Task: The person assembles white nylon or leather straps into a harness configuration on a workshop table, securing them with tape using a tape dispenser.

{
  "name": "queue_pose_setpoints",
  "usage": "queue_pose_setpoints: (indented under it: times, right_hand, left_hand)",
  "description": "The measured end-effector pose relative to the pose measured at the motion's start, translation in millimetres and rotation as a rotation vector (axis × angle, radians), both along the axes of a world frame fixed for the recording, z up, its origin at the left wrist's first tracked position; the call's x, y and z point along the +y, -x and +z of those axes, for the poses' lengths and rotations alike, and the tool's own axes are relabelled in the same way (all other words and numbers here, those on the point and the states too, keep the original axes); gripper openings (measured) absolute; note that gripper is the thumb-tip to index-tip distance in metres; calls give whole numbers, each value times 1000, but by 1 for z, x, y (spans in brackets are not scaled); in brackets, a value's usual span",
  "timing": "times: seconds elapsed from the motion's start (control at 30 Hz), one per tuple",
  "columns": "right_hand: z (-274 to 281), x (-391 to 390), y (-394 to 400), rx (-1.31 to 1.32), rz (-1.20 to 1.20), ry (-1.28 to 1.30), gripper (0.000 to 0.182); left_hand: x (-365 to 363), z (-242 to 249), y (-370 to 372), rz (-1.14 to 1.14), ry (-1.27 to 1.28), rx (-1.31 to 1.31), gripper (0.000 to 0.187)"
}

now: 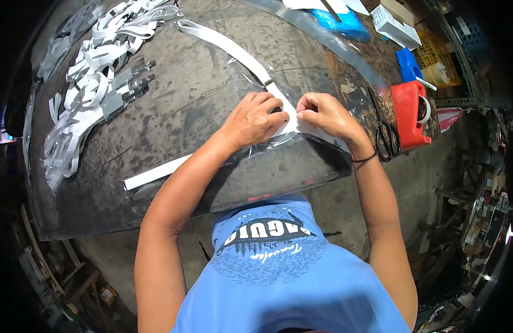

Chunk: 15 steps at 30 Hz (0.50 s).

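Observation:
A long white strap [226,47] runs across the dark table toward my hands, with a small dark band where it meets more white material. My left hand [254,119] is closed, its curled fingers on the white strap and the clear plastic [281,139] around it. Thumb and forefinger of my right hand [328,115] are pinched together just over the strap's right side; what they grip is too small to make out. A white end piece [156,173] sticks out to the left, beyond my left forearm.
Piled at the left are several white straps [95,100] with grey parts and clear wrapping. Black scissors [387,136] lie right of my right hand, beside a red tape dispenser [409,114]. Farther back are a blue plastic pack [345,25], a white box [397,26] and a yellow basket [431,53].

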State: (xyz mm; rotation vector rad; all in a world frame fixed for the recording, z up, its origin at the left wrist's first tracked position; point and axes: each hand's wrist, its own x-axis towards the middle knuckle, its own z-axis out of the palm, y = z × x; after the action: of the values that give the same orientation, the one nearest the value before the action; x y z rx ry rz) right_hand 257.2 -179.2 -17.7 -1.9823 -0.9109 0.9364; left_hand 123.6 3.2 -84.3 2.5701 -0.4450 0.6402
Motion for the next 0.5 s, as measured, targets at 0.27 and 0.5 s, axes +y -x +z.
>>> queue_pose_setpoints:
  times: [0.27,0.5]
  right_hand:
    - [-3,7,0,-36,29,64,12]
    - [-7,9,2,-15,59,89,20]
  left_hand:
    - [0,0,2,10,-7,-48,20]
    - [0,-2,2,19,4,-41,17]
